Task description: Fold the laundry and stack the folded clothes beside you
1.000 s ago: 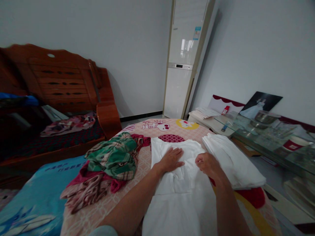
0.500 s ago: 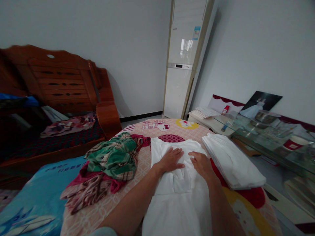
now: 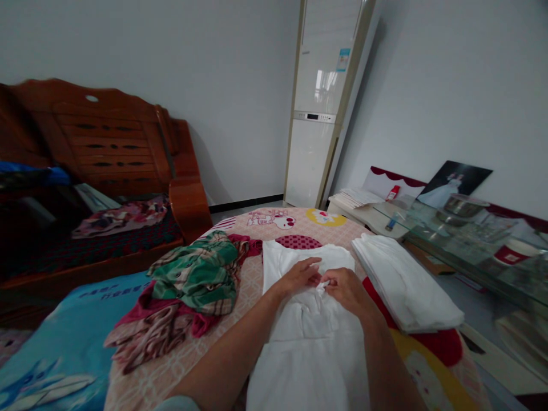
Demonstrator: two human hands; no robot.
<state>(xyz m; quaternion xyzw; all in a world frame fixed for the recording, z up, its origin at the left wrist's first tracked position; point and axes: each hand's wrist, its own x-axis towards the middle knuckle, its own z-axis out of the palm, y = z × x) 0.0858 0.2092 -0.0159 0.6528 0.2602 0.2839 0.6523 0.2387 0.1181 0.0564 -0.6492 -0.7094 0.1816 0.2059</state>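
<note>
A white garment (image 3: 306,365), with a neckline at its far end and a seam across its middle, lies folded narrow on the patterned cloth in front of me. My right hand (image 3: 347,289) pinches a small gathered bit of its fabric between thumb and fingers. Just left of that pinch, my left hand (image 3: 302,275) rests over the garment with its fingers stretched and slightly curved, holding nothing I can see. A stack of folded white cloth (image 3: 405,279) lies to the right. To the left is a rumpled green plaid shirt (image 3: 194,271) on top of pink clothes (image 3: 160,328).
The pink patterned cloth (image 3: 252,274) covers the surface under the clothes. At left stand a blue printed bag or cover (image 3: 72,342) and a wooden bench (image 3: 111,142). A glass shelf (image 3: 428,234) with bowls and a paper cup (image 3: 514,251) borders the right side.
My right hand has closed on a bit of the white garment and pulled it up slightly. My left hand, flat on the fabric before, has curved its fingers and come closer to the right.
</note>
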